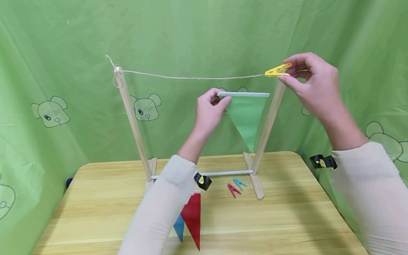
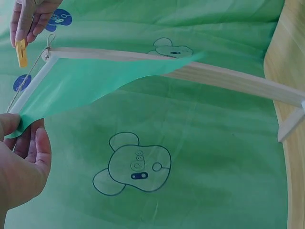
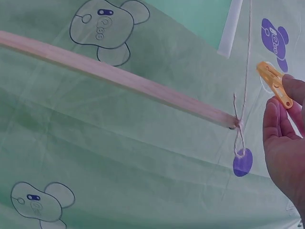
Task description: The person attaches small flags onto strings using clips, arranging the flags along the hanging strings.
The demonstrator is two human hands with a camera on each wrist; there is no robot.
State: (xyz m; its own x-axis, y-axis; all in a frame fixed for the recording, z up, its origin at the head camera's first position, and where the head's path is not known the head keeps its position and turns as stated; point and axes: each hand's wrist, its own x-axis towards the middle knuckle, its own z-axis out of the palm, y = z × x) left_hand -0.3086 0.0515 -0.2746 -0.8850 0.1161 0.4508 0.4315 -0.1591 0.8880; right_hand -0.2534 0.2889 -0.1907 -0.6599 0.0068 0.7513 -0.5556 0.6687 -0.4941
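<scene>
My left hand point(image 1: 209, 111) pinches a green triangular pennant point(image 1: 247, 115) by the left end of its white top strip. The pennant hangs point down, just below a thin string point(image 1: 187, 78), and in the left wrist view it stretches out from my fingers. A yellow clothespin point(image 1: 277, 70) is pinched by its handles between the thumb and fingers of my right hand point(image 1: 315, 83). Its nose overlaps the right end of the string in the head view; in the right wrist view the clothespin point(image 3: 274, 85) appears beside the string, apart from it.
Two wooden posts, left point(image 1: 131, 116) and right point(image 1: 268, 127), carry the string above a wooden table point(image 1: 100, 212). A red clothespin point(image 1: 234, 190) and a blue clothespin point(image 1: 240, 183) lie near the right foot. A red pennant point(image 1: 193, 219) and a blue pennant point(image 1: 179, 227) lie partly under my left sleeve.
</scene>
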